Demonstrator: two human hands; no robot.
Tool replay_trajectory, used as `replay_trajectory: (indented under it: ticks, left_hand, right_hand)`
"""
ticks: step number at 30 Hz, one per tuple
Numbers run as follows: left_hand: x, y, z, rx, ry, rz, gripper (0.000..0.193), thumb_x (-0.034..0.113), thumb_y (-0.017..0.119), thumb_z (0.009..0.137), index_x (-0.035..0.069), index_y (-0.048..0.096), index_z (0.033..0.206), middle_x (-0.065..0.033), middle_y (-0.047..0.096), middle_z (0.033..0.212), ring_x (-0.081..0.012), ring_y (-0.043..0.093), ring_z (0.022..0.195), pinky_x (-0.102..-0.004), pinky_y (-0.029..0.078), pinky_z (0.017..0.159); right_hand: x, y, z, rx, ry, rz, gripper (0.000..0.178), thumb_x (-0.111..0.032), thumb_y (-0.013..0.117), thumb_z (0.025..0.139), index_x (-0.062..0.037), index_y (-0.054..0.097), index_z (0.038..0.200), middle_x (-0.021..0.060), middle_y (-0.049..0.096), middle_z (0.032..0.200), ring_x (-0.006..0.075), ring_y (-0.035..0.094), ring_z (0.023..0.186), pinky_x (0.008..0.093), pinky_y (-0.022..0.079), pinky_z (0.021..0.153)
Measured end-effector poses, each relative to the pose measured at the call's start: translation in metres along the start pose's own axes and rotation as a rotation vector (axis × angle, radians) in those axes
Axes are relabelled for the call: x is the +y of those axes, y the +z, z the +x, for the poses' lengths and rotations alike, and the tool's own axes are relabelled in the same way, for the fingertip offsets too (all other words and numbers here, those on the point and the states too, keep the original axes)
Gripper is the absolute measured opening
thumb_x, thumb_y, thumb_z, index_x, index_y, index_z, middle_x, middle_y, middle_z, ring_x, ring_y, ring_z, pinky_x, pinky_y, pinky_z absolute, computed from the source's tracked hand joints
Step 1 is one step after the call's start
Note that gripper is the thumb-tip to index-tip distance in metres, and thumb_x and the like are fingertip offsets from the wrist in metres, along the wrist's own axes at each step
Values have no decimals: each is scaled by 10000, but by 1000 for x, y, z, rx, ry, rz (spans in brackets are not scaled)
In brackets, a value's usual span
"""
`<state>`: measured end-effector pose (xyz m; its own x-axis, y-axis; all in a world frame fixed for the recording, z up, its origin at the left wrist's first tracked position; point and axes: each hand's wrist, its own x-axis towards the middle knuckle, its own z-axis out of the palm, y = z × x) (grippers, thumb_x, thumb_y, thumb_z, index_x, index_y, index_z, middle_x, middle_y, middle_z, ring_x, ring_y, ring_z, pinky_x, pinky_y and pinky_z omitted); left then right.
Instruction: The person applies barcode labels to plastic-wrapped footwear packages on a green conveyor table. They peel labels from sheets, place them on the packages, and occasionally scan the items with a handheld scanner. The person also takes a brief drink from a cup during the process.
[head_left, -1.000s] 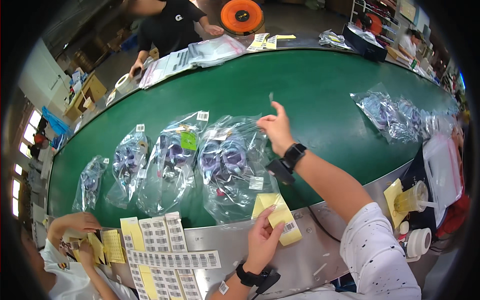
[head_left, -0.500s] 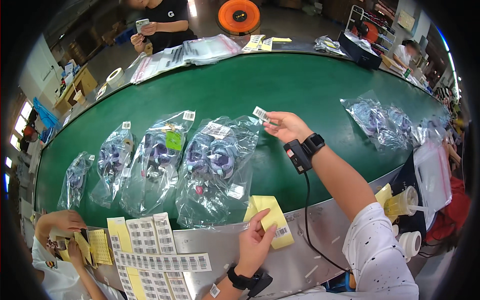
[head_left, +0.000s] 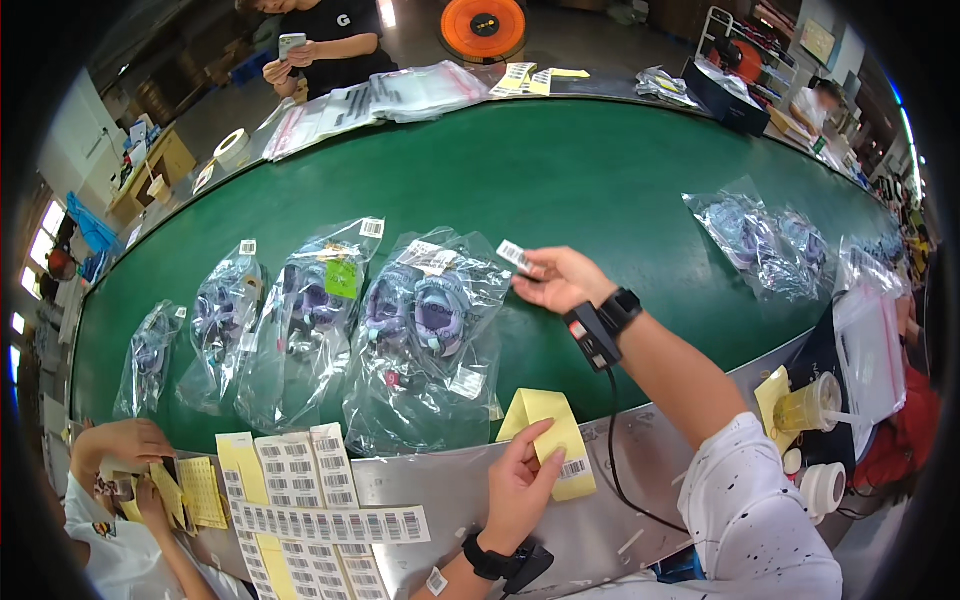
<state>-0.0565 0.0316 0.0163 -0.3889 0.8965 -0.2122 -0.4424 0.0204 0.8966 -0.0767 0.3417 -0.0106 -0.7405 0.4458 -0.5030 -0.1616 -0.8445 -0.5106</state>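
My right hand (head_left: 562, 282) reaches over the green belt, pinching a white barcode sticker (head_left: 514, 255) between thumb and fingers. The sticker is just beside the upper right corner of a clear plastic bag (head_left: 470, 400) holding a pair of pale blue and purple shoes (head_left: 438, 312). Near the belt's front edge, my left hand (head_left: 520, 488) grips a folded yellow strip of label backing (head_left: 552, 420), which carries a barcode label by the thumb. Three more bagged shoe packs (head_left: 318, 300) lie in a row to the left, with barcode stickers at their top corners.
Barcode label sheets (head_left: 300, 470) lie on the metal ledge left of my left hand. A co-worker's hands (head_left: 140, 450) handle yellow sheets at the far left. More bagged shoes (head_left: 745, 235) lie at the right. A drink cup (head_left: 808, 402) stands on the ledge; a black cable (head_left: 622, 470) hangs from my right wrist.
My right hand has moved slightly left and down with the sticker, closer to the bag corner. The nearest bags have shifted a little left. My left hand still grips the yellow strip.
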Motion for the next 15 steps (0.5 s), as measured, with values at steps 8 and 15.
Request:
replay_trajectory:
  ticks: [8,15]
  left_hand:
    - [-1,-3,1,-1,25,42,391,-3,581,921,-28,486,1300,-103,625,1144,-121,597,1030,-252,478,876]
    - [0,4,-2,12,20,12,387,-6,581,921,-33,489,1296,-111,624,1145,-122,601,1022,-253,482,873]
  right_hand:
    - [10,27,-6,-318,76,145,285,-61,560,918,78,491,1156,201,551,1157,393,540,1126,514,410,1042]
    - [-2,53,23,-111,-46,-193,296,-100,501,955,97,511,1176,229,585,1183,332,596,1102,426,494,956]
